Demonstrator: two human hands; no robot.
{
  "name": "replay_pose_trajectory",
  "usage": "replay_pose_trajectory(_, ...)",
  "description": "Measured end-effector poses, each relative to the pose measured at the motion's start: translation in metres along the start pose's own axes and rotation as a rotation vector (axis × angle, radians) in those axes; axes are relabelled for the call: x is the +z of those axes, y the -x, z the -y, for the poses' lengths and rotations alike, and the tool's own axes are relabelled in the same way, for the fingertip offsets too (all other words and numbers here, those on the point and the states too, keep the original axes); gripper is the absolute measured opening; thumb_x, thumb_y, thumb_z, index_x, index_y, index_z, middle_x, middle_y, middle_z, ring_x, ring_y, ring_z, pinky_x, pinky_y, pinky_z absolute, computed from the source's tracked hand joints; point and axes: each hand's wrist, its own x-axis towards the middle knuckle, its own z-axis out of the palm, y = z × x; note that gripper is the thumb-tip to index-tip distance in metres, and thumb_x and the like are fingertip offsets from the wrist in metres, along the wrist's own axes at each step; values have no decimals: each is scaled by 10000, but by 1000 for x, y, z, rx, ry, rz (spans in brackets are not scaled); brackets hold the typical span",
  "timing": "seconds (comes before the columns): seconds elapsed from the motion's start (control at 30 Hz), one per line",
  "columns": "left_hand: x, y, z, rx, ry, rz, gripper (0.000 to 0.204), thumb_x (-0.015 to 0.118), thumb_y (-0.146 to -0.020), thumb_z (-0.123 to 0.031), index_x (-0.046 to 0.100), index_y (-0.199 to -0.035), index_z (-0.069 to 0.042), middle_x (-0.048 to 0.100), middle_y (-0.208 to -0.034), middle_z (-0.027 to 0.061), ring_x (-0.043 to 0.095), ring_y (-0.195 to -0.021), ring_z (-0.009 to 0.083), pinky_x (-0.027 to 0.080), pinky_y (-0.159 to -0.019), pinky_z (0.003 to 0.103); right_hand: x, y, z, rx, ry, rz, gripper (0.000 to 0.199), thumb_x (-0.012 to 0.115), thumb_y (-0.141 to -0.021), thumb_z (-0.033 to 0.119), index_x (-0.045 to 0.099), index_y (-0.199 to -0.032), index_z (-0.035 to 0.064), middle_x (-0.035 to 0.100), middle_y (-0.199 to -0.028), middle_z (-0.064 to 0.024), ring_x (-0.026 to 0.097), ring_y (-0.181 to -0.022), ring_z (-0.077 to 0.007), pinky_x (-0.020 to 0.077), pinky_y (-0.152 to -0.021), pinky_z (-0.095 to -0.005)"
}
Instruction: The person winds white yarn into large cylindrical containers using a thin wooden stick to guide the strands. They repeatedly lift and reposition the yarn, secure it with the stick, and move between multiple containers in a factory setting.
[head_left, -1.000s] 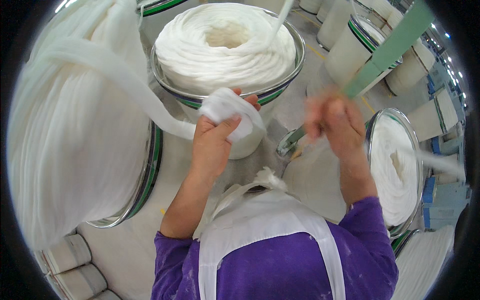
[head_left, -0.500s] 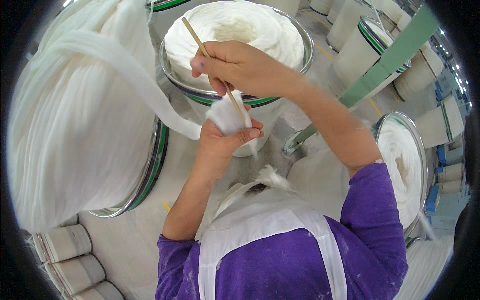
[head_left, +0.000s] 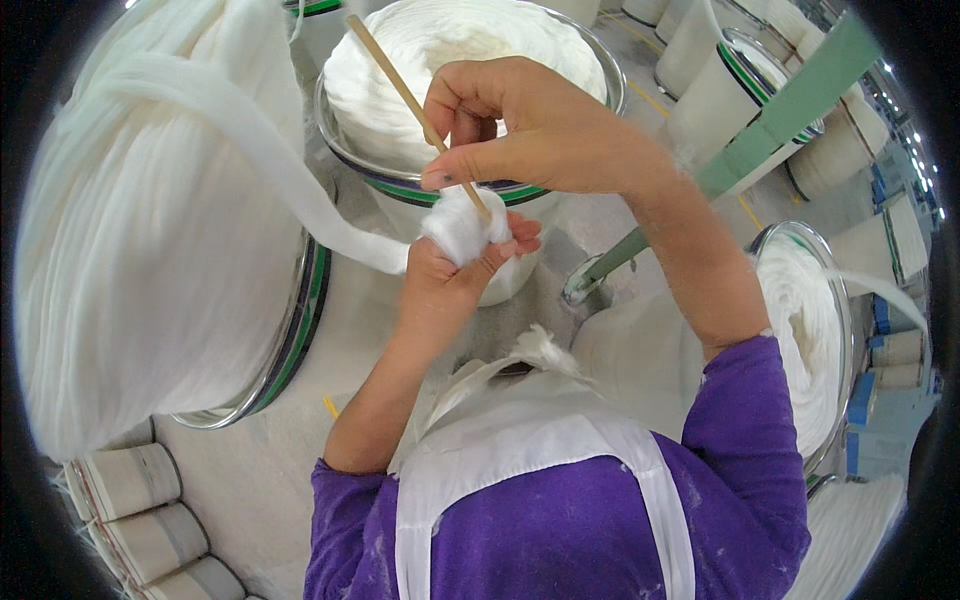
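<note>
Three cans: I count three tall cans heaped with white fibre around my hands.
Left can (head_left: pixel 300 330): at 9 o'clock, the biggest mound, its steel rim banded green.
Far can (head_left: pixel 350 140): at 12 o'clock, piled with coiled fibre, just behind my hands.
Right can (head_left: pixel 835 300): at 3 o'clock, fibre coiled inside its rim.
Sliver (head_left: pixel 270 175): a thick white rope running from the left can to my left hand.
Right hand (head_left: pixel 520 125): fingers pinched tight on a thin wooden stick (head_left: pixel 400 85), slanting toward 11 o'clock, its lower tip in the tuft.
Left hand (head_left: pixel 450 280): at centre, closed around the tuft (head_left: pixel 462 225), the sliver's bunched end.
</note>
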Motion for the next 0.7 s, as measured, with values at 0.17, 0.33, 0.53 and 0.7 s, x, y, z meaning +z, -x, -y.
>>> replay_pose_trajectory(0.17,4,0,-3,33,-98,39,168,535,-934,-2,602,-1082,43,679,-1034,122,664,-943,196,522,-854,308,6,2,-2,-69,-334,-20,223,717,-829,178,620,-952,20,623,-774,-20,581,-757,-91,470,-725,-250)
replay_pose_trajectory(0.33,3,-2,-5,-4,-69,40,154,527,-935,-3,608,-1059,38,679,-1027,120,660,-929,187,523,-850,305,5,2,-3,-123,-48,-42,232,726,-801,159,645,-945,-4,685,-812,-60,629,-768,-103,489,-725,-250)
replay_pose_trajectory(0.53,-3,-2,-4,10,-68,91,163,512,-948,-24,618,-1057,33,675,-1067,118,660,-917,174,518,-840,301,9,4,2,-6,-143,-46,122,688,-856,72,576,-833,28,661,-851,-25,651,-904,-110,498,-786,-247)
replay_pose_trajectory(0.7,-7,-2,-2,-6,-66,88,208,497,-951,-23,602,-1124,27,675,-1082,117,655,-893,160,507,-830,291,18,1,-2,-159,-386,-110,208,738,-808,67,535,-764,53,653,-831,-29,606,-784,-89,477,-717,-246)
